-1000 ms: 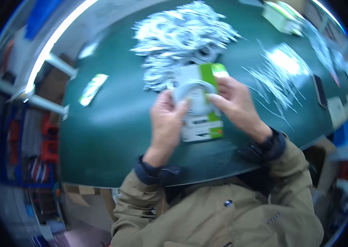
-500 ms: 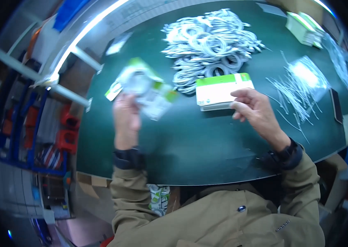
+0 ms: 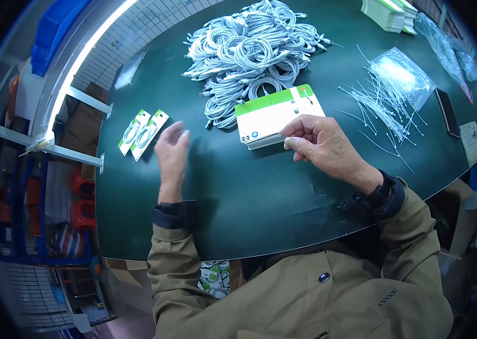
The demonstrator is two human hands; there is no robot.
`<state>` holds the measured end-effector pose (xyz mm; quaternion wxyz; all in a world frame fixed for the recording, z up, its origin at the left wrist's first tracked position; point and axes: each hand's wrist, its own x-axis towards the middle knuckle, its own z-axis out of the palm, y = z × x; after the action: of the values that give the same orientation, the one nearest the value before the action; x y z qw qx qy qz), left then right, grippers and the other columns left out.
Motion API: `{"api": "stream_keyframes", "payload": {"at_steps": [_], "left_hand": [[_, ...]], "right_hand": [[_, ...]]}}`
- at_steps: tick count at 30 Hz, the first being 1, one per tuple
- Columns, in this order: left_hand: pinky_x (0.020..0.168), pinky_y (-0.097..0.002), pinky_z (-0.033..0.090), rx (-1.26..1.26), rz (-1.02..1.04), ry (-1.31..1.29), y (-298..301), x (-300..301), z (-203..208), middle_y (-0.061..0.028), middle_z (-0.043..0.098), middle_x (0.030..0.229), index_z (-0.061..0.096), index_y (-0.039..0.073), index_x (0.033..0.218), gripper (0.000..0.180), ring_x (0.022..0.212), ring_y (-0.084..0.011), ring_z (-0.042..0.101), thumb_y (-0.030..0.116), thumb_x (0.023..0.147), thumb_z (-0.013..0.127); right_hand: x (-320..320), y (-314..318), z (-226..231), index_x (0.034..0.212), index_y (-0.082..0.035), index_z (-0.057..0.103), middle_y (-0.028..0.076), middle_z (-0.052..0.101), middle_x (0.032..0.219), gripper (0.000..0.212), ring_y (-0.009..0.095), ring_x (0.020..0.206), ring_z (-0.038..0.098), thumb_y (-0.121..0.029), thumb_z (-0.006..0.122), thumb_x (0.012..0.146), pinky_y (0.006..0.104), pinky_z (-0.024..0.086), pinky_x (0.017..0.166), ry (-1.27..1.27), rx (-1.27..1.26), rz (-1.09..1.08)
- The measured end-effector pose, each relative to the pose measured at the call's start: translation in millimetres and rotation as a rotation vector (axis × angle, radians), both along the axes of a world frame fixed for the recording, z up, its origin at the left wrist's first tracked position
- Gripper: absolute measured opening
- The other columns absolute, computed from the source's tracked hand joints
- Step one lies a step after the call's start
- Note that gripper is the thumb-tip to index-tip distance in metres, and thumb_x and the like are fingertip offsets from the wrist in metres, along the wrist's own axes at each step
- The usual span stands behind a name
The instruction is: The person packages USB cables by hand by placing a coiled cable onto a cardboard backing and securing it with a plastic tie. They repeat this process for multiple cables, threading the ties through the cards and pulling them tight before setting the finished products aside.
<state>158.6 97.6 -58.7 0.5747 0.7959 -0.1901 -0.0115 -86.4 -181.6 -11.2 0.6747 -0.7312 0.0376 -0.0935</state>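
Note:
My left hand is raised over the left of the table, fingers apart, holding nothing. Just beyond it two narrow green-and-white cards lie side by side, each with a coiled white cable on it. Over the lower right edge of a stack of white cards with a green top band is my right hand. Its thumb and forefinger are drawn together, and nothing shows between them. Whether its fingertips touch the stack I cannot tell. Behind the stack rises a big heap of coiled white cables.
White cable ties are scattered on the right beside a clear plastic bag. A dark phone lies near the right edge. More cards stand at the back right. A metal frame borders the dark green table on the left.
My left hand has let go of a carded cable, which now lies beside another at the left. My right hand keeps much the same pose by the stack. The whole view has shifted slightly.

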Motion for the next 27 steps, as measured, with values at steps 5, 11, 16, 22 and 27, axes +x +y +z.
{"api": "stream_keyframes", "payload": {"at_steps": [5, 11, 16, 22, 27], "left_hand": [[0.092, -0.0354, 0.055, 0.329, -0.199, -0.488, -59.7, -10.5, 8.6, -0.0116, 0.067, 0.117, 0.066, 0.004, 0.125, 0.041, 0.111, -0.0227, 0.062, 0.014, 0.087, 0.076], [0.084, -0.0384, 0.051, 0.632, -0.14, -0.708, -78.8, -4.6, 11.1, -0.012, 0.068, 0.105, 0.07, 0.005, 0.112, 0.032, 0.092, -0.0264, 0.062, 0.016, 0.083, 0.08], [0.074, -0.0337, 0.05, 0.483, -0.019, -0.715, -65.8, 2.0, 20.7, -0.0077, 0.065, 0.087, 0.07, 0.003, 0.109, 0.028, 0.078, -0.0198, 0.059, 0.02, 0.088, 0.079], [0.06, -0.0252, 0.046, -0.268, 0.164, -0.19, -46.0, 13.5, 36.2, 0.0006, 0.056, 0.069, 0.067, 0.001, 0.096, 0.024, 0.061, -0.009, 0.053, 0.024, 0.097, 0.073], [0.053, -0.0234, 0.043, -0.503, -0.097, -0.039, -54.4, -23.6, 63.4, 0.0012, 0.055, 0.065, 0.065, 0.0, 0.092, 0.025, 0.054, -0.005, 0.049, 0.024, 0.1, 0.07]], "right_hand": [[0.7, 0.2, -3.8, 0.109, 0.003, 0.067, 0.006, 0.071, 0.091, 0.013, 0.006, 0.071, 0.066, -0.003, 0.063, 0.098, 0.0197, 0.055, 0.064, 0.0, -0.033, 0.001], [2.6, -3.0, -8.8, 0.106, 0.004, 0.067, 0.007, 0.07, 0.09, 0.012, 0.007, 0.072, 0.066, -0.001, 0.063, 0.096, 0.0211, 0.056, 0.065, -0.034, -0.061, 0.018], [3.3, -2.6, -10.9, 0.106, 0.004, 0.067, 0.007, 0.07, 0.09, 0.011, 0.008, 0.074, 0.066, 0.0, 0.063, 0.096, 0.0217, 0.057, 0.066, -0.056, -0.088, 0.022], [2.7, -2.1, -11.0, 0.106, 0.004, 0.067, 0.006, 0.069, 0.09, 0.012, 0.008, 0.075, 0.066, 0.001, 0.063, 0.095, 0.0222, 0.056, 0.065, -0.04, -0.106, 0.051], [-1.9, -2.6, -8.9, 0.106, 0.003, 0.068, 0.005, 0.069, 0.09, 0.011, 0.007, 0.074, 0.066, -0.002, 0.063, 0.097, 0.0218, 0.054, 0.063, -0.013, -0.027, 0.033]]}}
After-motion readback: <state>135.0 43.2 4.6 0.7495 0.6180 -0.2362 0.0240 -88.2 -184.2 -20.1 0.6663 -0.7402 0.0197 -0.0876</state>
